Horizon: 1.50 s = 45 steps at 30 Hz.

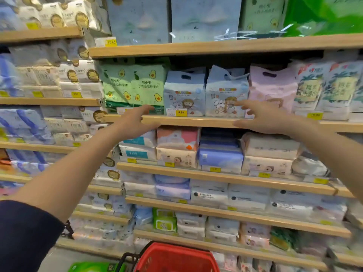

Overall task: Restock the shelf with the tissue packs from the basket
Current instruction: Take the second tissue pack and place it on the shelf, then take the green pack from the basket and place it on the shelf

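left hand [135,120] and right hand [262,117] hover open, empty, before 2 blue tissue packs [184,95].

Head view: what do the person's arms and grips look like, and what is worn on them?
The left grip and right grip are bare hands, with no gloves, rings or watch visible. A dark navy fabric sleeve covers the upper part of the left arm. The left forearm and right forearm are bare as far as the frame shows.

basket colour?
Red basket, black handles, bottom of the head view.
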### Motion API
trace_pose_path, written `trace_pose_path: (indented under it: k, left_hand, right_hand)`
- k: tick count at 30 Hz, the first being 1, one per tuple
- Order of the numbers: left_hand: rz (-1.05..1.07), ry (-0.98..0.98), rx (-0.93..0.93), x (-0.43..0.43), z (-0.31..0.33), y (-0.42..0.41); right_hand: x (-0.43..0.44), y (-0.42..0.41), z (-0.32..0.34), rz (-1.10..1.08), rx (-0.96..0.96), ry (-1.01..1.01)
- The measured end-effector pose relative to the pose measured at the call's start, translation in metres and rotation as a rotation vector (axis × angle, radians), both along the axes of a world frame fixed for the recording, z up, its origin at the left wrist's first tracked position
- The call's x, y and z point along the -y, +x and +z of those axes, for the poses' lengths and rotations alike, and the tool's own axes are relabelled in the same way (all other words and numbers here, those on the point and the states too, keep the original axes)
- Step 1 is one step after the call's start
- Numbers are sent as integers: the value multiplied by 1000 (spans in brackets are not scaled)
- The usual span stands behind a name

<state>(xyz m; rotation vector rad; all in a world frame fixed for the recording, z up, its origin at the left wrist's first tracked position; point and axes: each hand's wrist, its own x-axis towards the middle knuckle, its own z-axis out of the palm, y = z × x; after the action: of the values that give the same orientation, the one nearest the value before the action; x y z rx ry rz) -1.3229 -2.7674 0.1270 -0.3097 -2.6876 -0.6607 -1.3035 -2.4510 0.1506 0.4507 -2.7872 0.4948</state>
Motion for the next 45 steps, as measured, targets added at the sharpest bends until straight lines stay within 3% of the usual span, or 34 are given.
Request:
trace_pose_path:
  k: [15, 23, 34, 39, 45]
  left_hand:
    - [-92, 22, 415, 89, -209, 80]
    - [-141, -4, 599, 124, -286, 112]
    - [-302, -19, 699, 89, -350, 86]
    - [-329, -110, 758, 52, -390, 51]
    - [-339, -83, 858, 19, -437, 7]
  right_hand:
    - [72, 72, -207, -85, 392, -173]
    - [112, 115, -282, -121, 572, -209]
    - [115, 129, -342, -224, 665, -352]
    - [90, 108, -383, -265, 708, -383]
    - [61, 62, -427, -250, 855, -321]
